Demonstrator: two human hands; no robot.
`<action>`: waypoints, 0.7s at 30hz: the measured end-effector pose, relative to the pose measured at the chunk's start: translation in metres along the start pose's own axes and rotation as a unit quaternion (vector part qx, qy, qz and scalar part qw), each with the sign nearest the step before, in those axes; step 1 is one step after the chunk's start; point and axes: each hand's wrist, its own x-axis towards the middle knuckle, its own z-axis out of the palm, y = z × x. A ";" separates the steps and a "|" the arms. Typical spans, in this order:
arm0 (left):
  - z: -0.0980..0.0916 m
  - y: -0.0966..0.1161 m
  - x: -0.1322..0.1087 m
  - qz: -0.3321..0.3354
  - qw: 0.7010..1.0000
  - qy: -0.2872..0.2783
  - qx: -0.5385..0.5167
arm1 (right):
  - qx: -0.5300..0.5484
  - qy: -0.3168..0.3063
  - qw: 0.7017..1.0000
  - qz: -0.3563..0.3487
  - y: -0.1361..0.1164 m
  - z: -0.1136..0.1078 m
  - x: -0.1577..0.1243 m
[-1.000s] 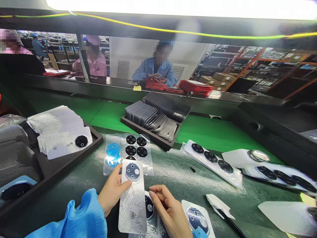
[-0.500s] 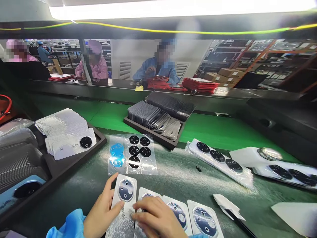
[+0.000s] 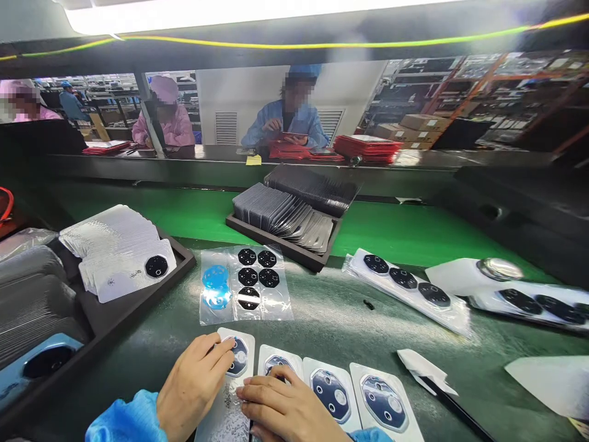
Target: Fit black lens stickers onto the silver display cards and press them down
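Observation:
Four pale panels, each with a dark octagonal camera-shaped piece, lie in a row at the front of the bench. On the leftmost panel [image 3: 230,402], my left hand [image 3: 196,377] has its fingertips on the octagonal piece, fingers bent and close together. My right hand [image 3: 288,402] lies over the second panel [image 3: 267,356], its fingers reaching left onto the first panel's edge. Its fingers lie flat, and nothing shows in them. To the right are the third panel [image 3: 329,393] and the fourth panel [image 3: 384,402], untouched. Beyond my hands lies a clear sheet [image 3: 276,307] with black round stickers and blue film.
Left, a dark tray [image 3: 184,252] holds fanned white panels. A second tray [image 3: 294,248] of dark panels stands at the back. Right are bagged sticker strips [image 3: 405,285] and a black-handled tool [image 3: 453,411] with white wrapping. People sit across the bench.
My left hand has moved from the first panel's edges onto its octagonal piece. My right hand has shifted slightly left and its fingers have flattened. The view has shifted slightly.

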 end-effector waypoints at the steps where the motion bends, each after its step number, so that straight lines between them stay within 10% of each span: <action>1: 0.001 0.000 0.002 0.001 1.000 -0.006 0.005 | 0.002 0.008 1.000 0.003 0.000 0.001 0.000; 15: 0.002 -0.012 0.012 0.083 0.995 -0.054 -0.033 | 0.004 -0.020 1.000 0.017 0.000 -0.003 0.002; 21: -0.012 -0.029 0.048 -0.042 0.971 -0.108 -0.207 | 0.005 -0.034 0.999 0.019 -0.001 -0.005 0.003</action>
